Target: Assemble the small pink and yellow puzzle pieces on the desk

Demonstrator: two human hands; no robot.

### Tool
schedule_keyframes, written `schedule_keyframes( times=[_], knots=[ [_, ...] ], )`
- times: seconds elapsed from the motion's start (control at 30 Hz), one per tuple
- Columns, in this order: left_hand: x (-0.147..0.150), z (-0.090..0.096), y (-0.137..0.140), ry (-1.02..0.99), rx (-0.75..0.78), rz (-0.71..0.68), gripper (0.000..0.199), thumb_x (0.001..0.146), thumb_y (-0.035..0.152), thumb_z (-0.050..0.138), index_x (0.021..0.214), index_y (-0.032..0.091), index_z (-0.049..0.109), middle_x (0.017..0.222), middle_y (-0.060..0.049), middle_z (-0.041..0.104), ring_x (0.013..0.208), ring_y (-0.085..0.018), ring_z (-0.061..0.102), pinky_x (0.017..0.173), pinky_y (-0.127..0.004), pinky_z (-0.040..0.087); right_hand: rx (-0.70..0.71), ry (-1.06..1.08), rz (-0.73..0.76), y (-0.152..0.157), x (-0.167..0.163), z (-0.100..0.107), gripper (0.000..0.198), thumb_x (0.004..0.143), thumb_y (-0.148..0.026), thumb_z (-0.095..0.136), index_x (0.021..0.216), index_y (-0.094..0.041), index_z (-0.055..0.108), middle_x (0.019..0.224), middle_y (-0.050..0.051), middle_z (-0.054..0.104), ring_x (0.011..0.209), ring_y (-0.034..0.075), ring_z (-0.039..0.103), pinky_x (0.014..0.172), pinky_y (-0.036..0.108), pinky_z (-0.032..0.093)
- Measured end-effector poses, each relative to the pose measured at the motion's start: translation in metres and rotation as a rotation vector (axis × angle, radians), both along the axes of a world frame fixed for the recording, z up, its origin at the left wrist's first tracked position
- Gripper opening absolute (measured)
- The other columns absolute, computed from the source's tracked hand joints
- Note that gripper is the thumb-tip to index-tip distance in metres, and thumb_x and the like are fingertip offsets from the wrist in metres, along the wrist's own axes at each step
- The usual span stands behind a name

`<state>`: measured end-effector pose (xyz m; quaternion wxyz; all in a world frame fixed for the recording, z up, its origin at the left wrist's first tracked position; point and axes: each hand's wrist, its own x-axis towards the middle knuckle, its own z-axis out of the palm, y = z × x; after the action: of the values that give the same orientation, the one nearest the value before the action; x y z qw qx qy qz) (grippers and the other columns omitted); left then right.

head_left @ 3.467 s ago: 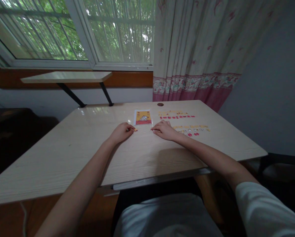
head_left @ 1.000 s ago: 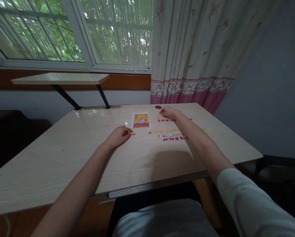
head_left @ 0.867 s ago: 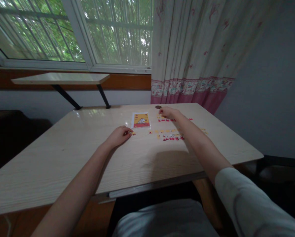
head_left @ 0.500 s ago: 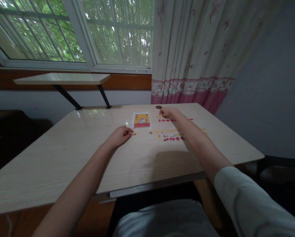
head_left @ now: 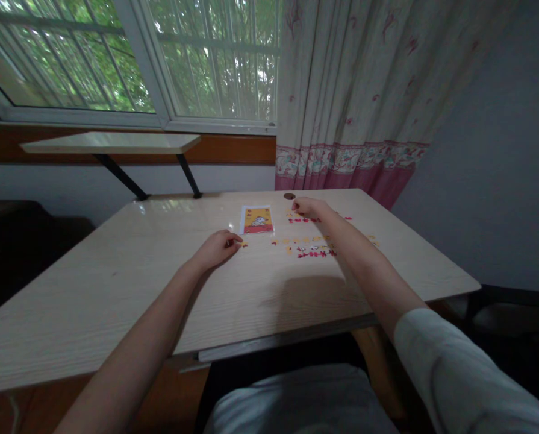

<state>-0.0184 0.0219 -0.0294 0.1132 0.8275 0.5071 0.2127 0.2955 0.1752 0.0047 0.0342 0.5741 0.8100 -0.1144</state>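
Note:
My left hand (head_left: 221, 247) rests on the table with its fingers curled. Thumb and forefinger close at the edge of a small yellow and red jigsaw piece (head_left: 244, 245), which lies on the tabletop. Farther off, my right hand (head_left: 304, 207) reaches over the upper group of pieces, fingers bent together and pointing down; what is between them is hidden. Below that hand runs a row of red jigsaw pieces (head_left: 297, 220). Between my hands lies a picture card (head_left: 257, 220) with a white animal on yellow and red.
More jigsaw pieces, yellow (head_left: 296, 241) and red (head_left: 314, 255), lie in rows under my right forearm, which hides some. A dark round spot (head_left: 289, 196) is at the table's (head_left: 161, 289) far edge. A raised shelf (head_left: 115, 143) stands at the back left, a curtain (head_left: 341, 120) behind.
Both hands stay almost where they were. The whole view has shifted very slightly.

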Motion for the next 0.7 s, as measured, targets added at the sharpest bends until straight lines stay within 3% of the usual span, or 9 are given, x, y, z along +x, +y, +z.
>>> schedule_keyframes(
  times=[0.43,0.7],
  knots=[
    [0.0012,0.0028,-0.0006,0.032,-0.016,-0.003,0.033,0.081,0.032,0.050,0.098,0.013,0.072,0.079,-0.008,0.063,0.069,-0.017,0.057,0.066,-0.028,0.044,-0.015,0.021,-0.012,-0.0024,-0.0013,-0.0015,0.038,0.076,-0.004,0.057,0.112,-0.015,0.064,0.096,0.007,0.071,0.073,0.014,0.062,0.066,0.022,0.044],
    [0.0011,0.0012,0.0000,0.004,-0.028,0.004,0.033,0.080,0.032,0.051,0.097,0.013,0.072,0.079,-0.007,0.063,0.067,-0.017,0.057,0.066,-0.028,0.044,-0.030,0.032,0.013,0.0021,0.0022,-0.0035,0.029,0.077,-0.004,0.055,0.103,-0.014,0.067,0.087,0.005,0.070,0.068,0.011,0.060,0.063,0.019,0.042]
  ],
)
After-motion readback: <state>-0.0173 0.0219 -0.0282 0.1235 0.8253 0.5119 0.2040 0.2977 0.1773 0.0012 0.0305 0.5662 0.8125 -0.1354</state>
